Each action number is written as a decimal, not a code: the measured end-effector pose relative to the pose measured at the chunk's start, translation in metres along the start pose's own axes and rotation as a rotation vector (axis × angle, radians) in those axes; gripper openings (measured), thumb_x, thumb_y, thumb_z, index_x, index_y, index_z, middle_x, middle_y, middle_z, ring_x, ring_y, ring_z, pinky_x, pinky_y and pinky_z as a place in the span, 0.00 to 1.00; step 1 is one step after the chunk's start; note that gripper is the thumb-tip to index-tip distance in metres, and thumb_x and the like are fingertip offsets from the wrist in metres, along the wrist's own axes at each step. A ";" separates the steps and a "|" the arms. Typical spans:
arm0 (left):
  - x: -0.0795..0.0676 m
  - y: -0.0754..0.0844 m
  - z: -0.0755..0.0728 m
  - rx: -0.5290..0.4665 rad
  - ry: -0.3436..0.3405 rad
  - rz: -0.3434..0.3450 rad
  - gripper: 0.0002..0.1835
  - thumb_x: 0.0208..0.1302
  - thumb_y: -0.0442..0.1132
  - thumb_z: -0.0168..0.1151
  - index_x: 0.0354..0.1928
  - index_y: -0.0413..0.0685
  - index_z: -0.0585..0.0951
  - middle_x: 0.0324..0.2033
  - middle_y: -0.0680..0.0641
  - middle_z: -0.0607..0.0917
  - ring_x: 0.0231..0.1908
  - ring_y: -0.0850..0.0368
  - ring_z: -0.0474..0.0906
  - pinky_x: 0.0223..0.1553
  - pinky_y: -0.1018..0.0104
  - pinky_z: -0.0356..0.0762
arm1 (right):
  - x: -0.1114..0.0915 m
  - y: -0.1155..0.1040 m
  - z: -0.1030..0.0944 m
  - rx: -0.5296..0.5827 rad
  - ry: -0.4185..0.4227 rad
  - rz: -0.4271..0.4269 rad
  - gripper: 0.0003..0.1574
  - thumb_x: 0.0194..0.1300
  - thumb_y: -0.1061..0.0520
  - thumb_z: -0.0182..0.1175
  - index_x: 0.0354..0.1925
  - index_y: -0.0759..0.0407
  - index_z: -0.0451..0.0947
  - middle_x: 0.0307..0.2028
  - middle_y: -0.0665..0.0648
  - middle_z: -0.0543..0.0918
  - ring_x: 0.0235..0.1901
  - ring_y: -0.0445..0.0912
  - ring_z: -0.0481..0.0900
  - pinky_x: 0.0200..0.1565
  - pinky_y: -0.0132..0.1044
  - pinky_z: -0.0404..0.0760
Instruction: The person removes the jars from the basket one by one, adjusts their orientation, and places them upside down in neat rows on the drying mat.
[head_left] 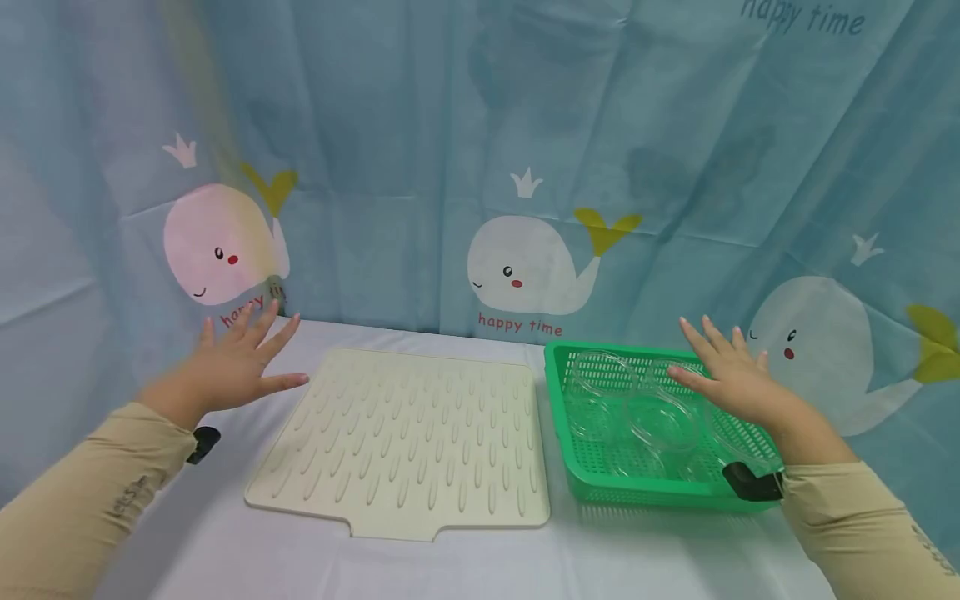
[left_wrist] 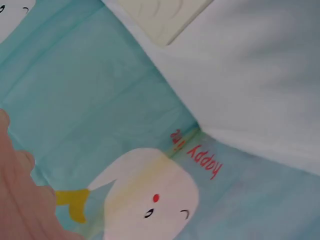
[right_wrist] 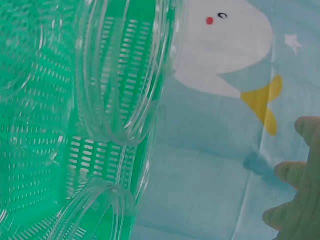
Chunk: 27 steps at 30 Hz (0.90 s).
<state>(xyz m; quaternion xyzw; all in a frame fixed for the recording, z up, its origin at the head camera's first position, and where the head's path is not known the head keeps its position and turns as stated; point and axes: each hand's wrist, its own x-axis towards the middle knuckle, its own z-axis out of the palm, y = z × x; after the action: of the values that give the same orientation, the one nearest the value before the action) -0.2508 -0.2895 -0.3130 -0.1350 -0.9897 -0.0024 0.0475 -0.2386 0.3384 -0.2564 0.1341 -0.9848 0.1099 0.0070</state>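
My left hand (head_left: pixel 234 360) is held up with fingers spread, left of a cream drying board (head_left: pixel 420 433) covered in raised oval ridges. Nothing is in it. My right hand (head_left: pixel 731 372), also spread and holding nothing, is raised over the back right part of a green plastic basket (head_left: pixel 558 425). Several clear round containers (head_left: pixel 662 419) lie inside the basket, some leaning on its walls. In the right wrist view, clear round rims (right_wrist: pixel 120 75) stand close beside that hand's fingers (right_wrist: pixel 292 172). The left wrist view shows only part of the left fingers (left_wrist: pixel 20 195).
Both board and basket lie on a white-covered table (head_left: pixel 495 567), the basket right beside the board. Behind them hangs a blue curtain (head_left: pixel 375 167) printed with whales. Each wrist carries a black strap piece (head_left: pixel 203 444) at the sleeve end.
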 end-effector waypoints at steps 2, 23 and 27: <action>0.002 -0.001 0.006 -0.012 -0.014 -0.009 0.52 0.54 0.76 0.39 0.71 0.57 0.35 0.69 0.39 0.29 0.64 0.34 0.19 0.49 0.30 0.10 | -0.001 0.000 -0.001 0.002 0.002 -0.001 0.51 0.66 0.34 0.44 0.71 0.43 0.25 0.69 0.65 0.25 0.62 0.71 0.19 0.48 0.75 0.22; 0.000 -0.003 0.087 -0.111 -0.002 0.045 0.55 0.51 0.72 0.51 0.72 0.48 0.43 0.70 0.36 0.38 0.66 0.31 0.32 0.52 0.26 0.21 | -0.003 -0.003 0.005 0.036 0.014 -0.019 0.50 0.66 0.35 0.45 0.71 0.43 0.26 0.69 0.64 0.26 0.62 0.70 0.18 0.49 0.75 0.23; 0.000 -0.001 0.093 -0.125 -0.046 0.064 0.56 0.51 0.72 0.50 0.71 0.45 0.43 0.70 0.35 0.39 0.66 0.31 0.33 0.53 0.26 0.24 | -0.003 -0.001 0.005 0.047 0.015 -0.016 0.50 0.66 0.36 0.45 0.71 0.42 0.25 0.69 0.63 0.25 0.62 0.69 0.17 0.48 0.75 0.22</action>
<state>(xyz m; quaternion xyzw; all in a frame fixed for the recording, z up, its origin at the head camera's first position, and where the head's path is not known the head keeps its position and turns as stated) -0.2595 -0.2892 -0.4058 -0.1693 -0.9836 -0.0595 0.0164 -0.2352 0.3371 -0.2614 0.1414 -0.9808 0.1340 0.0121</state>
